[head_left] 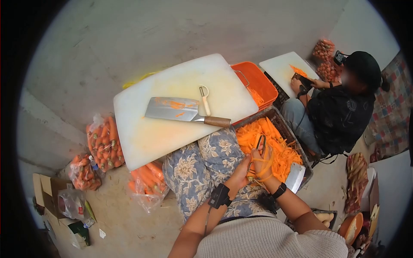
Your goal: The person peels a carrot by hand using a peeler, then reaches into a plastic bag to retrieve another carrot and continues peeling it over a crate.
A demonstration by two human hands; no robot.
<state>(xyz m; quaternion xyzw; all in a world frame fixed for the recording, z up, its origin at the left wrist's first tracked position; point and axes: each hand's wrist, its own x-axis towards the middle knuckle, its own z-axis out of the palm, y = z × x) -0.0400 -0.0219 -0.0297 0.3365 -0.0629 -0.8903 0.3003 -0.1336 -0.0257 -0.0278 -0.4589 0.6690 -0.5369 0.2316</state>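
My left hand is closed at the fingertips, pressed close against my right hand; what it pinches is hard to see. My right hand has bent fingers around a thin dark loop-shaped tool, whose kind I cannot make out. Orange strands wrap across the back of the right hand, and yellowish ends hang below. Both hands are above my lap, beside a dark crate filled with orange carrot peelings and carrots. A broad metal blade lies at the crate's near corner.
A white cutting board holds a cleaver and a peeler. Behind stands an orange bin. Bags of carrots sit at left. At right, a co-worker cuts carrot on another board.
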